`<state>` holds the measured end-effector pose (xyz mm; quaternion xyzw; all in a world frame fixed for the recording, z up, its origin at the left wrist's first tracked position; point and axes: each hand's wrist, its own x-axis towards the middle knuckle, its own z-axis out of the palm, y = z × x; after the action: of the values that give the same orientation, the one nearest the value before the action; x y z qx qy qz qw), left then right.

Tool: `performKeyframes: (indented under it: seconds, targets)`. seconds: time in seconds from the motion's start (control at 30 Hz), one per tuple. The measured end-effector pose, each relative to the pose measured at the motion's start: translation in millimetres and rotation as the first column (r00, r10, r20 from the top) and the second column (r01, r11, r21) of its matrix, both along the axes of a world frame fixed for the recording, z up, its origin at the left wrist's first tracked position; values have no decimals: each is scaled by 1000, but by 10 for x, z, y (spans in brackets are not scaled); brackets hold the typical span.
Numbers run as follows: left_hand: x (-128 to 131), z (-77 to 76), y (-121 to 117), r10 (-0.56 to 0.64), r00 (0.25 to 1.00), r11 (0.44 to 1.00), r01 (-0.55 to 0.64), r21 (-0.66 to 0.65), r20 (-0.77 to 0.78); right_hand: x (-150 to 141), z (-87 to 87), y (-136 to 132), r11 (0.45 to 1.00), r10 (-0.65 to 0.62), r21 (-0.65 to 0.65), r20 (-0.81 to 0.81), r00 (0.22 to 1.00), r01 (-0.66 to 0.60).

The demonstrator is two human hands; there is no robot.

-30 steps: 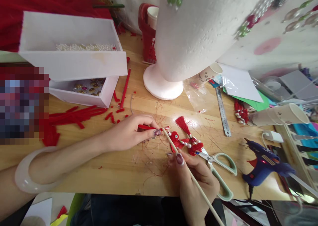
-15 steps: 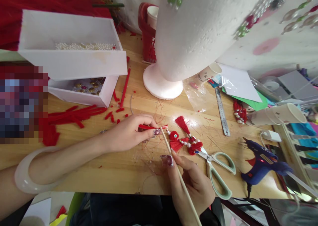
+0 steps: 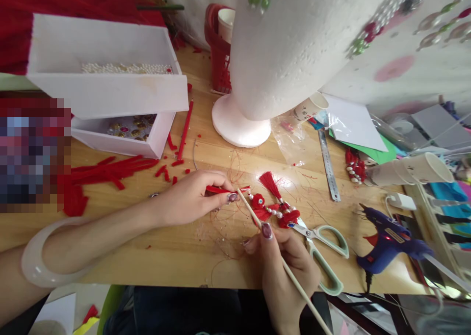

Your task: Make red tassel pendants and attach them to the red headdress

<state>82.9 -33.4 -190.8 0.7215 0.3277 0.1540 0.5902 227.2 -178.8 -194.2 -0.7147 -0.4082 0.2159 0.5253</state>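
Observation:
My left hand (image 3: pixel 198 193) pinches a narrow red strip (image 3: pixel 216 190) between thumb and fingers. In my right hand (image 3: pixel 285 261) is a thin pale wooden stick (image 3: pixel 300 286), held like a pen. Its tip meets the end of the red strip at my left fingertips. Just right of that tip lies a red ornament (image 3: pixel 259 201) with white beads and a tassel (image 3: pixel 270 184); whether it is joined to the strip I cannot tell. Scissors (image 3: pixel 324 246) with pale green handles lie beside my right hand, their blades partly under the ornament.
White boxes (image 3: pixel 114 94) with beads stand at the back left, near red strips (image 3: pixel 117 170). A white foam mannequin stand (image 3: pixel 241 124) rises at centre back. On the right are a blue glue gun (image 3: pixel 390 242), a steel ruler (image 3: pixel 328 166) and paper cups (image 3: pixel 412 169).
My right hand has shifted a little rightward, and the stick's rear end has swung right with it. The stick's tip stays by my left fingertips. My left hand has barely moved.

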Motion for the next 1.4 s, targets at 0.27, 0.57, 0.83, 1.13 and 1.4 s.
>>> performKeyframes:
  seconds: [0.27,0.57,0.83,1.13,1.4]
  targets:
    - [0,21,2,-17,999,1000,17,9,-30,81,1,53,986,-38,149,-239,970,75]
    - [-20,14,30,-30,999,999,29,-23,-20,62,-40,-17,998,-24,54,112,993,18]
    - [-9,17,20,-29,1000,999,28,-32,-6,82,-118,-74,982,149,98,151,977,-164]
    - [-9,25,20,-28,1000,999,28,-24,2,136,-99,-2,913,282,187,350,893,-362]
    - [-13,-10,10,-22,1000,997,22,-70,1,302,65,0,844,319,180,588,743,-505]
